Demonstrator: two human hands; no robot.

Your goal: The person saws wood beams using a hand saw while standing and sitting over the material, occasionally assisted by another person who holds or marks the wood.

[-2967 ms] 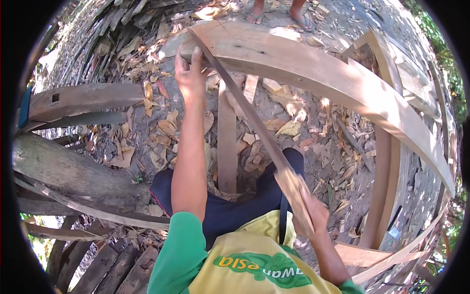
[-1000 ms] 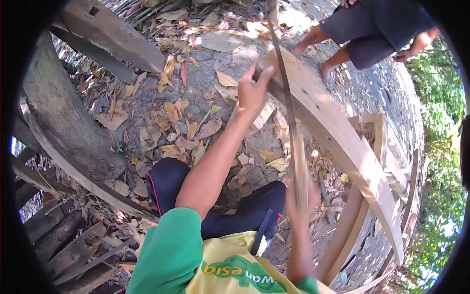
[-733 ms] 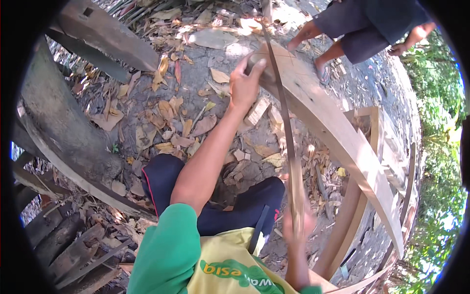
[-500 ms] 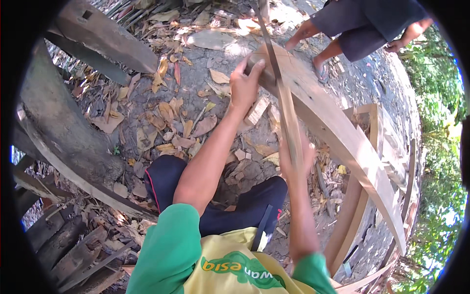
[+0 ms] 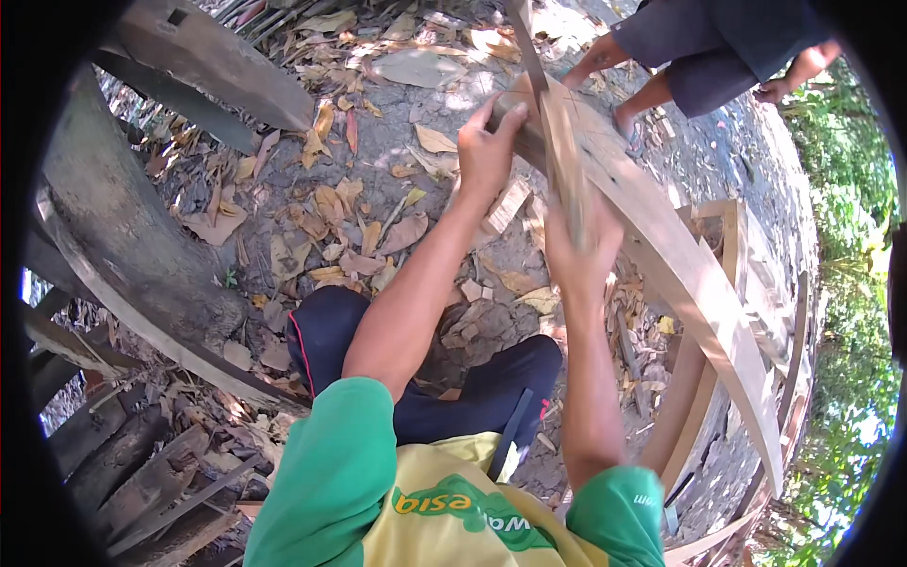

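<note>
A thick, pale wooden plank [image 5: 675,260] slopes from the upper middle toward the lower right. My left hand [image 5: 489,151] is closed on its far end, thumb along the edge. Blurred by motion, my right hand [image 5: 584,241] is wrapped round the lower part of a long tool [image 5: 561,142] with a wood-coloured handle and a narrow dark blade. The tool passes over the plank's far end, just right of my left hand. Whether its blade is a saw's or a knife's, I cannot make out. Beneath my left wrist, a small wood block [image 5: 507,205] lies on the ground.
Ahead on the right stands another person [image 5: 713,52] in dark shorts. More timber [image 5: 732,246] supports or lies beside the plank. At left are a tree trunk [image 5: 123,217], a squared beam [image 5: 217,66] and stacked wood pieces [image 5: 142,482]. Dry leaves [image 5: 345,213] cover much of the soil.
My right hand has pushed the tool forward, away from me, along its length. The left hand keeps its hold on the plank's end. The whole view has shifted slightly.
</note>
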